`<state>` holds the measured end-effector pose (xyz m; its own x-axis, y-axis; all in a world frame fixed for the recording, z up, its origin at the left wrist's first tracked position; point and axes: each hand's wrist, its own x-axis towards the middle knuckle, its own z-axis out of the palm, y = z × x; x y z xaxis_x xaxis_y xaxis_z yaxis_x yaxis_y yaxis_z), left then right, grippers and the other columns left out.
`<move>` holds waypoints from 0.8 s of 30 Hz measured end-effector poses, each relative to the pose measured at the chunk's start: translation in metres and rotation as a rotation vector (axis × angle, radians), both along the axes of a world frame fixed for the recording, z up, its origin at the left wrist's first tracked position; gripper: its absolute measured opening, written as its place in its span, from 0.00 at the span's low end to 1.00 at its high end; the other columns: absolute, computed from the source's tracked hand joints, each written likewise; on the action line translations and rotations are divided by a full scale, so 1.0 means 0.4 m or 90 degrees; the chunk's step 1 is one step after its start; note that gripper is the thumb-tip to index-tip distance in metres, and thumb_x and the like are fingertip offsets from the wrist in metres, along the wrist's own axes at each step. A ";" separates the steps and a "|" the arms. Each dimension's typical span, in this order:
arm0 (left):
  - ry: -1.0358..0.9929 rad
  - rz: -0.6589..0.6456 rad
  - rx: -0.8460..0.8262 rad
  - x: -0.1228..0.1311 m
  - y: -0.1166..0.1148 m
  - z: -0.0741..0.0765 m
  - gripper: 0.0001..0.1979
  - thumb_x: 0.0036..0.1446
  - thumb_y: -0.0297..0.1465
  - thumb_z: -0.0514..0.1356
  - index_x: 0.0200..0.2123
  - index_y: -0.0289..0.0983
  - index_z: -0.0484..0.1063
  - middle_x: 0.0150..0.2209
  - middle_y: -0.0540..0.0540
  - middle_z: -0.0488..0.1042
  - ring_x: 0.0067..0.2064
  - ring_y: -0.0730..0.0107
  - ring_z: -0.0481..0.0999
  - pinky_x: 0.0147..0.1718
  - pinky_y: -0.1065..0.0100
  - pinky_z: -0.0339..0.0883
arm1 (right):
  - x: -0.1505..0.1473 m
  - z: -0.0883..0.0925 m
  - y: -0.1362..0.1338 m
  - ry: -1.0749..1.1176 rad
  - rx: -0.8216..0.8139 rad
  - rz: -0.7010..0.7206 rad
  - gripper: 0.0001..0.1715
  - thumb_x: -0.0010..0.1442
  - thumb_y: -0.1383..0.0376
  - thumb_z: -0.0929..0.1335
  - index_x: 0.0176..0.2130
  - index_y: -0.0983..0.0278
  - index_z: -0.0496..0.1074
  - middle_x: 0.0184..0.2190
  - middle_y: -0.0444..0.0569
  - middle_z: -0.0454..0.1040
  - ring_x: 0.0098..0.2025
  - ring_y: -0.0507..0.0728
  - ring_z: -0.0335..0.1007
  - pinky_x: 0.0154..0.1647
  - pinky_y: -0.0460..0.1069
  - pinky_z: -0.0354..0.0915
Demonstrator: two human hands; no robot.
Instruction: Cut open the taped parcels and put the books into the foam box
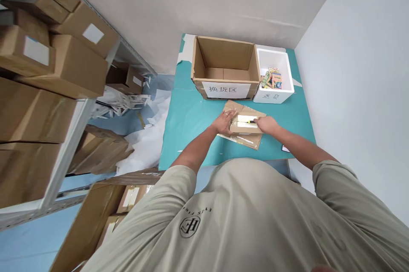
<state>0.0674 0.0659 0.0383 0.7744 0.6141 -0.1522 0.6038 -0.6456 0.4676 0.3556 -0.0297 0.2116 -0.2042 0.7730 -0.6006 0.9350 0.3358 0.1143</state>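
Cardboard packet (244,133) lies under the flat left hand (223,122); the right hand (266,125) seemingly grips a yellow-handled cutter (251,122).

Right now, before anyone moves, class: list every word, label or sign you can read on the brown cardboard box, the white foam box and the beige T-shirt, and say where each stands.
"换货区": black characters on the white paper label on the brown cardboard box.
White foam box: black characters on its front, too blurred to read.
Beige T-shirt: round monogram with curved lettering, too blurred to read.
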 end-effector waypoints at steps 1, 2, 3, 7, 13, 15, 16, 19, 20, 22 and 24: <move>0.010 0.001 0.002 0.004 -0.002 0.005 0.83 0.50 0.55 0.81 0.92 0.35 0.33 0.88 0.24 0.53 0.89 0.32 0.53 0.88 0.40 0.41 | 0.004 -0.001 -0.007 0.002 0.004 -0.002 0.31 0.82 0.71 0.59 0.75 0.65 0.75 0.63 0.67 0.85 0.61 0.70 0.87 0.58 0.57 0.75; 0.020 0.003 0.003 0.008 -0.002 0.009 0.83 0.50 0.55 0.81 0.92 0.35 0.33 0.88 0.24 0.53 0.89 0.32 0.53 0.88 0.40 0.42 | 0.009 -0.001 -0.012 0.005 0.008 -0.005 0.30 0.82 0.71 0.60 0.75 0.65 0.75 0.62 0.68 0.85 0.61 0.71 0.87 0.57 0.57 0.75; 0.028 0.005 0.003 0.011 -0.001 0.012 0.84 0.49 0.54 0.81 0.92 0.35 0.33 0.88 0.24 0.53 0.89 0.32 0.53 0.88 0.39 0.42 | 0.015 0.000 -0.017 0.007 0.010 -0.007 0.30 0.82 0.71 0.60 0.74 0.66 0.75 0.62 0.68 0.85 0.61 0.71 0.87 0.57 0.57 0.75; 0.055 0.013 0.003 0.014 0.005 0.021 0.83 0.48 0.53 0.82 0.92 0.35 0.34 0.87 0.23 0.55 0.88 0.29 0.55 0.87 0.37 0.44 | 0.074 0.003 -0.030 0.007 0.013 -0.023 0.30 0.82 0.71 0.59 0.73 0.65 0.76 0.63 0.69 0.85 0.62 0.70 0.87 0.57 0.57 0.76; 0.084 0.014 0.016 0.014 -0.003 0.033 0.81 0.49 0.52 0.80 0.92 0.34 0.37 0.86 0.23 0.57 0.87 0.27 0.55 0.87 0.36 0.45 | 0.207 -0.003 -0.055 0.007 0.013 -0.034 0.33 0.83 0.70 0.57 0.76 0.63 0.74 0.62 0.67 0.86 0.61 0.71 0.87 0.57 0.57 0.75; 0.101 0.017 0.013 0.013 -0.004 0.040 0.80 0.50 0.51 0.79 0.92 0.34 0.36 0.87 0.23 0.55 0.88 0.28 0.54 0.87 0.36 0.43 | 0.235 -0.008 -0.062 0.009 0.013 -0.035 0.33 0.83 0.71 0.57 0.77 0.63 0.74 0.61 0.67 0.86 0.60 0.71 0.87 0.56 0.57 0.74; 0.112 0.016 0.012 0.013 -0.004 0.045 0.80 0.50 0.51 0.79 0.92 0.34 0.35 0.87 0.23 0.55 0.88 0.29 0.54 0.87 0.36 0.43 | 0.245 -0.012 -0.065 0.010 0.014 -0.040 0.33 0.83 0.71 0.57 0.76 0.62 0.74 0.61 0.66 0.86 0.59 0.71 0.87 0.56 0.57 0.74; 0.153 0.010 0.008 0.020 -0.002 0.061 0.82 0.48 0.50 0.79 0.92 0.37 0.33 0.86 0.24 0.56 0.87 0.28 0.55 0.87 0.34 0.42 | 0.266 -0.031 -0.078 0.028 0.019 -0.057 0.31 0.85 0.67 0.57 0.75 0.61 0.76 0.62 0.65 0.86 0.59 0.71 0.87 0.56 0.57 0.74; 0.171 0.010 0.007 0.026 -0.002 0.067 0.83 0.48 0.52 0.80 0.92 0.37 0.33 0.86 0.24 0.56 0.88 0.28 0.54 0.87 0.34 0.41 | 0.272 -0.039 -0.084 0.042 0.021 -0.061 0.31 0.86 0.65 0.58 0.76 0.60 0.75 0.63 0.65 0.85 0.60 0.71 0.86 0.56 0.58 0.74; 0.206 0.016 0.005 0.044 -0.005 0.077 0.85 0.48 0.55 0.80 0.92 0.38 0.31 0.87 0.24 0.55 0.89 0.28 0.50 0.87 0.34 0.38 | 0.287 -0.056 -0.099 0.078 0.026 -0.071 0.31 0.86 0.61 0.58 0.77 0.59 0.74 0.65 0.64 0.85 0.61 0.71 0.85 0.57 0.58 0.74; 0.230 0.024 0.004 0.062 -0.011 0.083 0.86 0.48 0.60 0.80 0.92 0.38 0.30 0.88 0.24 0.51 0.90 0.27 0.43 0.87 0.33 0.36 | 0.304 -0.074 -0.118 0.116 0.031 -0.092 0.32 0.86 0.60 0.59 0.80 0.58 0.72 0.67 0.62 0.84 0.63 0.71 0.84 0.58 0.57 0.74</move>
